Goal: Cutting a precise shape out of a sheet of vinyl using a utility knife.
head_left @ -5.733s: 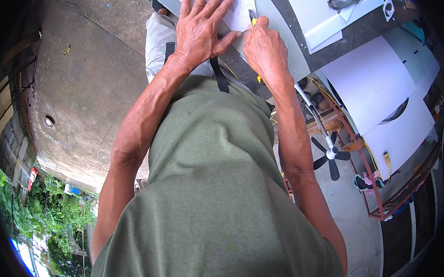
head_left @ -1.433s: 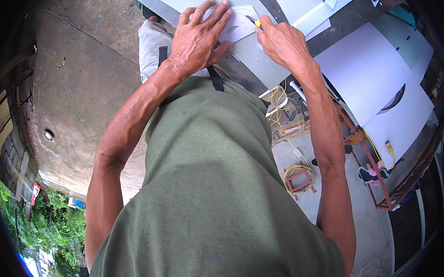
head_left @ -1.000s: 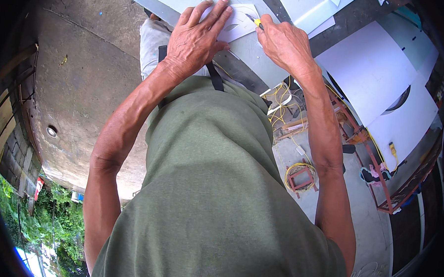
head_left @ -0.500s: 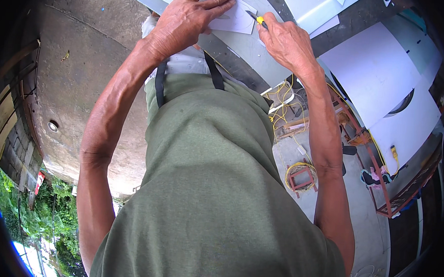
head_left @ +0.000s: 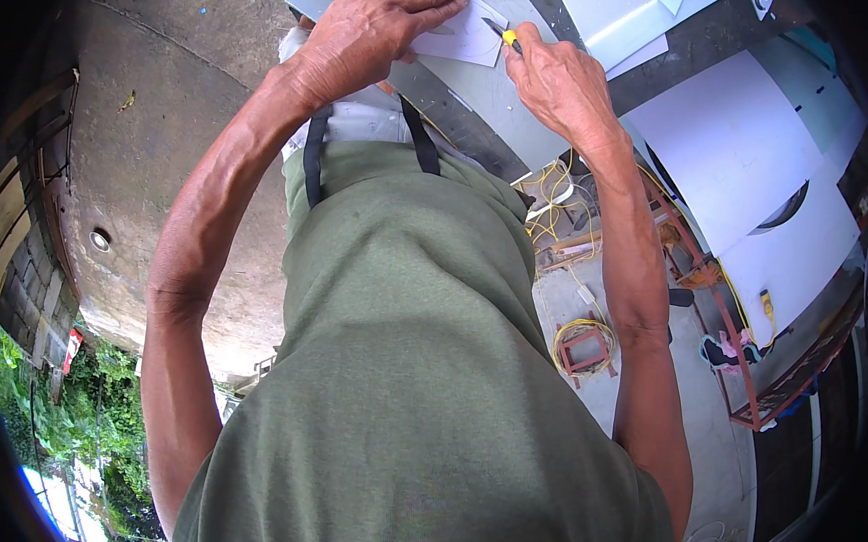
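Note:
My left hand (head_left: pixel 372 28) lies with its fingers stretched over a white sheet (head_left: pixel 475 46) at the top of the view, pressing it against a pale flat surface (head_left: pixel 518 8). A faint curved line shows on the sheet. Closed around a yellow and black utility knife (head_left: pixel 510 39), my right hand (head_left: pixel 563 83) is just right of the sheet. The blade points up and left, its tip by the sheet's right edge. Whether the tip touches the sheet, I cannot tell.
Large white panels (head_left: pixel 730 139) lie to the right on a reddish metal frame (head_left: pixel 732 332). A yellow cord (head_left: pixel 553 204) tangles beneath my right forearm, and more is coiled around a small red stool-like frame (head_left: pixel 585 350). Bare concrete (head_left: pixel 189 115) spreads on the left.
Both hands hold almost the same pose, the knife still in my right. The view has shifted slightly, and my left elbow sits a little farther left.

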Demonstrator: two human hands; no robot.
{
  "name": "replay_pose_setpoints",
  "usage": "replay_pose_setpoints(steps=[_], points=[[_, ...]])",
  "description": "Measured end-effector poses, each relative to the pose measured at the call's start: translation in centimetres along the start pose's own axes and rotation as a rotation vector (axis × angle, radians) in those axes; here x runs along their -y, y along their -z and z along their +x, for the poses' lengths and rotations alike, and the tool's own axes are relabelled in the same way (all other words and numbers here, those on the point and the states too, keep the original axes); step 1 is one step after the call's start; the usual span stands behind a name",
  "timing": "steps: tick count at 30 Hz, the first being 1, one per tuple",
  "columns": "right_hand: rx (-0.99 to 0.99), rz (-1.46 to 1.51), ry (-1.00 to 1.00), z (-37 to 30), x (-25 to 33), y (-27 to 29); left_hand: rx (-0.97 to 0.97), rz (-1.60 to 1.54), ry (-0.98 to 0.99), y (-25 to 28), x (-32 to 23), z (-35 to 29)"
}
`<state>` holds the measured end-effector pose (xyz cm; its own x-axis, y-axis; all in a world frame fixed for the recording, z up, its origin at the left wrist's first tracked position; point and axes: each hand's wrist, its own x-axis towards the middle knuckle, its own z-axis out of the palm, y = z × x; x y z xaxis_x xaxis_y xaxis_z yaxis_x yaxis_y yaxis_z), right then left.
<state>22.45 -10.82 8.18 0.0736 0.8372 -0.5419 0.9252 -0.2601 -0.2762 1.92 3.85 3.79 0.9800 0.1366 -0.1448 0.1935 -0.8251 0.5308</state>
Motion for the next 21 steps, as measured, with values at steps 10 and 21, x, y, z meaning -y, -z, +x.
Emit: replay_pose_setpoints(steps=[10, 21], points=[[-0.005, -0.009, -0.003, 0.1, 0.1, -0.1, -0.009, -0.015, -0.018, -0.2, 0.2, 0.0], [-0.02, -0.075, -0.008, 0.3, 1.5, -0.1, 0.024, 0.045, 0.016, -0.3, -0.1, 0.0]])
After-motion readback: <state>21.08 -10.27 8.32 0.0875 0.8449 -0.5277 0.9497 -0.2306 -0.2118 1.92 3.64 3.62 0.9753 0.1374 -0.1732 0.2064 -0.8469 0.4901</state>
